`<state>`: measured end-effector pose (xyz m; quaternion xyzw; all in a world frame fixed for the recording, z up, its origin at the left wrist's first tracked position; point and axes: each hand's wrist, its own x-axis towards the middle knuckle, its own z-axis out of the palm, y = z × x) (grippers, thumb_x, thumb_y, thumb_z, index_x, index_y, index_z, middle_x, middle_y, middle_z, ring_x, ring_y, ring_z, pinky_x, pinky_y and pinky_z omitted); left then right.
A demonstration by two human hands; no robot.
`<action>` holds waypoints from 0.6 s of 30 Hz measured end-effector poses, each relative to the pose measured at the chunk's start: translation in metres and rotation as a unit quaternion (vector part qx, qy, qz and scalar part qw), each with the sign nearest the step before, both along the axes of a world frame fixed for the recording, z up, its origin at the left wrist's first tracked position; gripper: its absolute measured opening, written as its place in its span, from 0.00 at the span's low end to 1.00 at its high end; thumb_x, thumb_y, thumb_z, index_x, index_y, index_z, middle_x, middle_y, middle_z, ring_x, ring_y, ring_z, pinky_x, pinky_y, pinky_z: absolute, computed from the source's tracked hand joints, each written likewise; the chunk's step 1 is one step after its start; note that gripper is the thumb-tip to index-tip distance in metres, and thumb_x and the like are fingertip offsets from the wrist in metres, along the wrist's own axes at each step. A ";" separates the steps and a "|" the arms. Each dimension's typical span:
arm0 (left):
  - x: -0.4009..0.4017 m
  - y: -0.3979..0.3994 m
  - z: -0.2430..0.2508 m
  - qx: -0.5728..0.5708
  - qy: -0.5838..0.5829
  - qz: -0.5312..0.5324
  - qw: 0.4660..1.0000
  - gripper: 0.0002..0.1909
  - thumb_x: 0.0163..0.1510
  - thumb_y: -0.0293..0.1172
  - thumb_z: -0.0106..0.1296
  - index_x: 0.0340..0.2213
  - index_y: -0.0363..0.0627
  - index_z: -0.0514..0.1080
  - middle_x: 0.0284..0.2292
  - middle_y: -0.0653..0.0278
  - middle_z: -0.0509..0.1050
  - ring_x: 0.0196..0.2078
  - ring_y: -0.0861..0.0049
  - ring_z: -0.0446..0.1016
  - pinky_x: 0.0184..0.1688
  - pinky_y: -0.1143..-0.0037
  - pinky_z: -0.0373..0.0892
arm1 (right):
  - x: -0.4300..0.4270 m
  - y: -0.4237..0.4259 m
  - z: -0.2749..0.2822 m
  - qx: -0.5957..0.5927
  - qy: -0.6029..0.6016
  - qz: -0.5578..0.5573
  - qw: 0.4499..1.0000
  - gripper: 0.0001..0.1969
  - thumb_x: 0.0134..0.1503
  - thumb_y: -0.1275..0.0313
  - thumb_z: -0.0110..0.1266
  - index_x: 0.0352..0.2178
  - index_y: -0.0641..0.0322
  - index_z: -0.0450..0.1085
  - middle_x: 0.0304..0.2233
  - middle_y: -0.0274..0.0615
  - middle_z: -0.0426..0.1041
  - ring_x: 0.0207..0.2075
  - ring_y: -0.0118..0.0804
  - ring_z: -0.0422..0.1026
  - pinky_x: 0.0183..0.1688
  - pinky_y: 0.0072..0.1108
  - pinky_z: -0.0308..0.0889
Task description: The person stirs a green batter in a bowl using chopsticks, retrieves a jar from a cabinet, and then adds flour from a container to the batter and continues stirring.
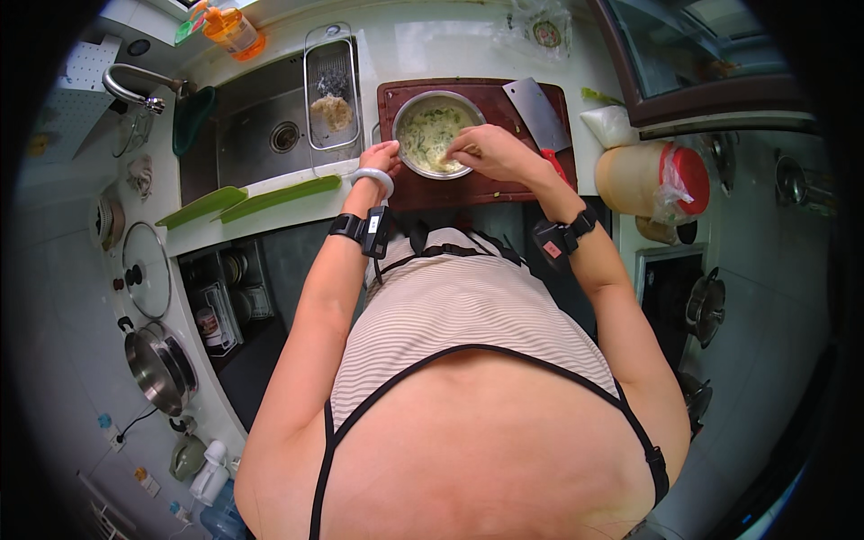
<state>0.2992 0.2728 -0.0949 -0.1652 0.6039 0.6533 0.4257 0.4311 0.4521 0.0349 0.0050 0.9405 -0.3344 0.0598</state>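
A round metal bowl (439, 174) stands on a dark red-brown cutting board (405, 192). In it is a pale wet mixture (425, 145) flecked with chopped greens. My left hand (381, 158), with a pale bangle at the wrist, grips the bowl's left rim. Over the bowl's right side, my right hand (489, 152) has its fingers pinched around a thin utensil, mostly hidden, that reaches into the mixture; its exact kind is unclear. Right of the bowl lies a cleaver (538, 115), its red handle (555, 165) beside my right forearm.
A steel sink (250, 128) lies left, with a wire draining basket (332, 135) across it. Green boards (280, 199) rest along its front edge. A large red-lidded jar (638, 179) and a white bag (607, 126) stand right, under the open window frame (702, 101).
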 end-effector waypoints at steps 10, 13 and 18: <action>0.001 0.001 0.000 -0.005 -0.029 0.017 0.999 0.07 0.50 0.31 0.50 0.32 0.48 0.67 0.20 0.74 0.68 0.18 0.87 0.63 0.23 0.84 0.63 | -0.004 0.009 -0.004 -0.026 -0.040 -0.019 0.999 0.08 0.49 0.70 0.47 0.30 0.59 0.72 0.31 0.46 0.71 0.31 0.46 0.70 0.32 0.30 0.65; 0.002 0.003 0.002 -0.008 -0.053 0.031 0.998 0.06 0.50 0.32 0.49 0.32 0.49 0.67 0.21 0.74 0.68 0.19 0.87 0.64 0.25 0.83 0.63 | -0.010 0.004 -0.021 -0.204 0.084 -0.055 0.974 0.10 0.48 0.70 0.46 0.30 0.60 0.72 0.31 0.48 0.71 0.31 0.47 0.70 0.33 0.31 0.65; 0.008 0.004 0.009 -0.008 -0.066 0.047 0.997 0.06 0.51 0.33 0.49 0.33 0.50 0.67 0.22 0.75 0.69 0.21 0.86 0.64 0.25 0.83 0.63 | -0.004 0.014 0.002 0.041 -0.057 -0.114 0.991 0.10 0.48 0.70 0.48 0.30 0.63 0.72 0.29 0.48 0.71 0.33 0.45 0.70 0.36 0.28 0.65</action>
